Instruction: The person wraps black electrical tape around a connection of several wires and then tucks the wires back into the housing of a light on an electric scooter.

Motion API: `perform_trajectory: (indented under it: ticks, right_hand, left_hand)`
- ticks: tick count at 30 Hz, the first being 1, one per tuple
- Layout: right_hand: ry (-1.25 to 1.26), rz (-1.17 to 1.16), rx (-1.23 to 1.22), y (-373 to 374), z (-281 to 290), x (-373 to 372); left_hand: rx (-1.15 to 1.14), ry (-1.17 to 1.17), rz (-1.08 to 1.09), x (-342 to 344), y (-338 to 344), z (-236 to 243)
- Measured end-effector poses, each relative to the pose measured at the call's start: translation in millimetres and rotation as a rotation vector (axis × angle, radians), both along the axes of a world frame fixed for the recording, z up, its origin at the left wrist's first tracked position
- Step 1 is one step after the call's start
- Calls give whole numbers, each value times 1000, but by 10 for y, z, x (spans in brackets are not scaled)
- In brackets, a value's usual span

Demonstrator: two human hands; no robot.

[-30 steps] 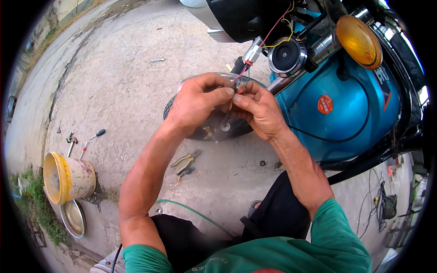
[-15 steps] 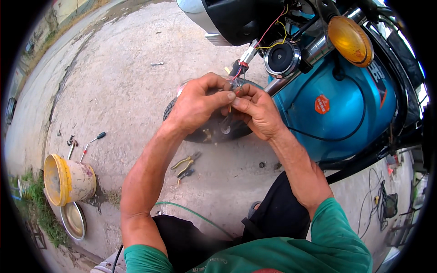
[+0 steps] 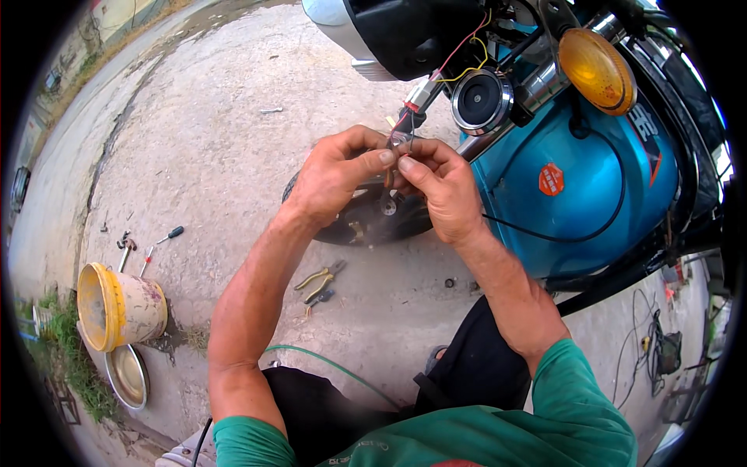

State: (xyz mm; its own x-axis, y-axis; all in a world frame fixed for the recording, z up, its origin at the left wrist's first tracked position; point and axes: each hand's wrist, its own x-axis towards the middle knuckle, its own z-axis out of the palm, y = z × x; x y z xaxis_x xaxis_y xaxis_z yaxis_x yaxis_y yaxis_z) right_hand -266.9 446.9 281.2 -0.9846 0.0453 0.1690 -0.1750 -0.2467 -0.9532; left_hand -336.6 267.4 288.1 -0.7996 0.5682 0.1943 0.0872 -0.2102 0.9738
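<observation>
Blue motorbike point(image 3: 591, 194) fills the right side, black tire point(image 3: 366, 222) under both hands. Left hand point(image 3: 331, 179) and right hand point(image 3: 440, 191) pinch the small wire end point(image 3: 398, 138) between fingertips, just below the horn point(image 3: 481, 101). Pliers point(image 3: 319, 282) lie on the concrete.

Whatever small part my left hand point(image 3: 334, 183) and right hand point(image 3: 436, 191) pinch together is buried under my fingertips; I can't make it out. My knuckles cover most of the front tyre point(image 3: 366, 226), so only a dark arc shows below them. The red and yellow wires point(image 3: 459, 58) vanish up into the black headlamp shell point(image 3: 405, 31), itself cut off by the top edge. Left of the tyre, past the pliers point(image 3: 319, 284), the tools near the bucket point(image 3: 117, 307) are too small to tell apart
</observation>
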Motion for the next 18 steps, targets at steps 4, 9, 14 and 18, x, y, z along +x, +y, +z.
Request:
perform_trajectory:
  ticks: [4, 9, 14, 18]
  right_hand:
    - [94, -63, 60, -24, 24, 25]
    - [138, -64, 71, -30, 6, 25]
    - [295, -49, 93, -50, 2, 20]
    - [322, -20, 82, -90, 56, 46]
  left_hand:
    - [25, -88, 40, 21, 19, 32]
    - [31, -51, 3, 7, 10, 0]
    - [66, 4, -81, 11, -30, -15]
    - [74, 19, -95, 23, -51, 6]
